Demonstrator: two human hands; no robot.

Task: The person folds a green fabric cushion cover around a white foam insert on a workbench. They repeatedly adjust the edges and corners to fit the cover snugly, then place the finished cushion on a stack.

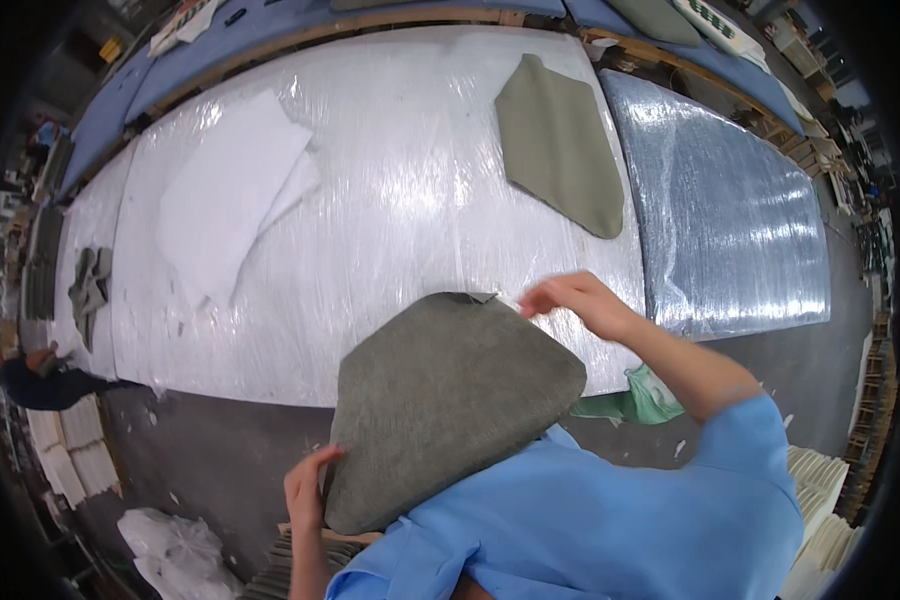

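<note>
A broad grey-green fabric-covered cushion [450, 400] with rounded corners is tilted between my body and the near edge of the table. My left hand [308, 488] grips its lower left edge, and part of the fingers is hidden behind it. At the far right side of the cushion, my right hand [578, 302] has its fingers bent and drawn together by a small loose flap of fabric [482, 297]. Whatever is between those fingertips is too small to make out.
The large table [390, 130] is wrapped in shiny clear film. On it lie white sheets [235, 190], an olive cushion-shaped piece [560, 145] and a crumpled green cloth [90, 290]. A blue film-wrapped table [720, 210] adjoins at right. Another person [45, 385] stands at far left.
</note>
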